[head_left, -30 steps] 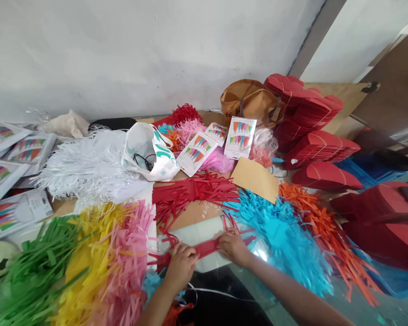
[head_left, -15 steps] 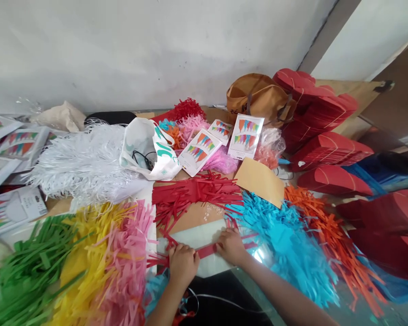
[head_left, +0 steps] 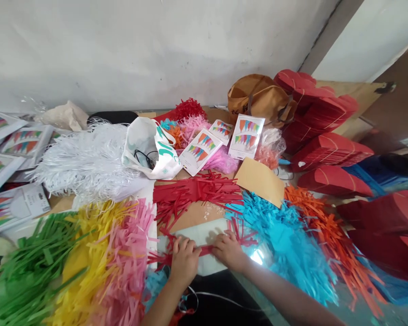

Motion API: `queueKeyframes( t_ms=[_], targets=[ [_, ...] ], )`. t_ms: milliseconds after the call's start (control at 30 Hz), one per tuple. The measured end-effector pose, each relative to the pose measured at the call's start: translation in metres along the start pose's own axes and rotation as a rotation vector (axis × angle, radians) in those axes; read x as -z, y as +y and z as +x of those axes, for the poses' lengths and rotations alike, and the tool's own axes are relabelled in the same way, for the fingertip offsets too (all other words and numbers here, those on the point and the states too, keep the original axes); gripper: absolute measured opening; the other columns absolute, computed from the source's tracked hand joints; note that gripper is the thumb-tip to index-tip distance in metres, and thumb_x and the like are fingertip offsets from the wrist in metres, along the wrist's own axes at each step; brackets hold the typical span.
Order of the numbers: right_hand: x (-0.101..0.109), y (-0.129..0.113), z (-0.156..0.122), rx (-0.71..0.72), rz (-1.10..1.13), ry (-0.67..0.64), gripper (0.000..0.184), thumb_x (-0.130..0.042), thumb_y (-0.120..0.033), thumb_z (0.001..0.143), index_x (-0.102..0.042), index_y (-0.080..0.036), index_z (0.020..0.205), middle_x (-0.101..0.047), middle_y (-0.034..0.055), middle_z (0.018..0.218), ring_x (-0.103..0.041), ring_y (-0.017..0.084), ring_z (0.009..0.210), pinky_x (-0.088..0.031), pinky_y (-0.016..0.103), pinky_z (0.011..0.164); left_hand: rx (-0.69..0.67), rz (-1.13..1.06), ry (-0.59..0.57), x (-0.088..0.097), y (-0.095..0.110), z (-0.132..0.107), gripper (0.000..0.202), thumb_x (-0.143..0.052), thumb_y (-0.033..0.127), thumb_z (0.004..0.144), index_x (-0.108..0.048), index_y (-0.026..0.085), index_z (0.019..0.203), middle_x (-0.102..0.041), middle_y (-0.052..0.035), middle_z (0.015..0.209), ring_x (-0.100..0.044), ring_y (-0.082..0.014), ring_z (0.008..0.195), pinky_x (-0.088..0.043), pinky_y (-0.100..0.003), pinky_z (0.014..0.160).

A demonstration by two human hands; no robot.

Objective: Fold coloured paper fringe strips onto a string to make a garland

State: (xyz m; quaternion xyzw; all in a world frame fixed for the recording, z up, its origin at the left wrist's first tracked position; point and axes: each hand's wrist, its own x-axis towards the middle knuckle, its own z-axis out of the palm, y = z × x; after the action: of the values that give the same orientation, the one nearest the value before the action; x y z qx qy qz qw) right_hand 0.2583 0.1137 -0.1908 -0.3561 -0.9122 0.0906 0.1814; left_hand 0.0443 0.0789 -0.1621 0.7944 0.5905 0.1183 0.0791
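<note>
A narrow band of red fringed tissue paper (head_left: 206, 250) lies across a pale board (head_left: 211, 268) at the table's near edge, its cut strips spreading out at both ends. My left hand (head_left: 185, 259) is curled over the left part of the band, closed on it. On the right part, my right hand (head_left: 230, 249) grips it with bent fingers; the thumbs are partly hidden. Just beyond the hands is a flat bundle of red fringed tissue (head_left: 197, 192). Blue fringed tissue (head_left: 275, 235) spreads beside my right hand, and pink fringed tissue (head_left: 131, 253) is left of my left hand.
Yellow (head_left: 86, 258), green (head_left: 34, 267) and orange fringes (head_left: 326, 231) lie farther out. Behind are white fringes (head_left: 81, 158), a white bag (head_left: 163, 158), printed packets (head_left: 246, 136), a brown card (head_left: 261, 182), a brown bag (head_left: 258, 97) and red paper stacks (head_left: 329, 151).
The red band between my hands has become narrower. The fingers of both hands have shifted slightly along it, and more red fringe shows beyond my right hand.
</note>
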Motion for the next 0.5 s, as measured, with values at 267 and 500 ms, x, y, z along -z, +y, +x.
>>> queueKeyframes(
  t_ms=[267,500],
  targets=[
    [0.015,0.003,0.012,-0.101,0.041,-0.105,0.012,-0.064,-0.035,0.088,-0.069,-0.024,0.091,-0.072,0.0034,0.094,-0.053,0.024,0.104,-0.017,0.049,0.107,-0.024,0.011,0.105,-0.014,0.007,-0.005,0.01,-0.063,0.016,0.079,-0.069,0.021,0.086,-0.072,-0.0021,0.087,-0.059,-0.0221,0.097,-0.023,-0.048,0.11],
    [0.006,0.005,-0.004,-0.184,0.002,-0.135,0.02,-0.054,-0.024,0.096,-0.069,-0.028,0.083,-0.069,-0.0004,0.084,-0.054,0.021,0.096,-0.024,0.044,0.101,0.0,-0.053,0.137,-0.015,-0.003,-0.013,0.015,-0.063,0.016,0.084,-0.071,0.028,0.082,-0.074,0.0029,0.081,-0.062,-0.0199,0.095,-0.025,-0.046,0.106]
  ],
)
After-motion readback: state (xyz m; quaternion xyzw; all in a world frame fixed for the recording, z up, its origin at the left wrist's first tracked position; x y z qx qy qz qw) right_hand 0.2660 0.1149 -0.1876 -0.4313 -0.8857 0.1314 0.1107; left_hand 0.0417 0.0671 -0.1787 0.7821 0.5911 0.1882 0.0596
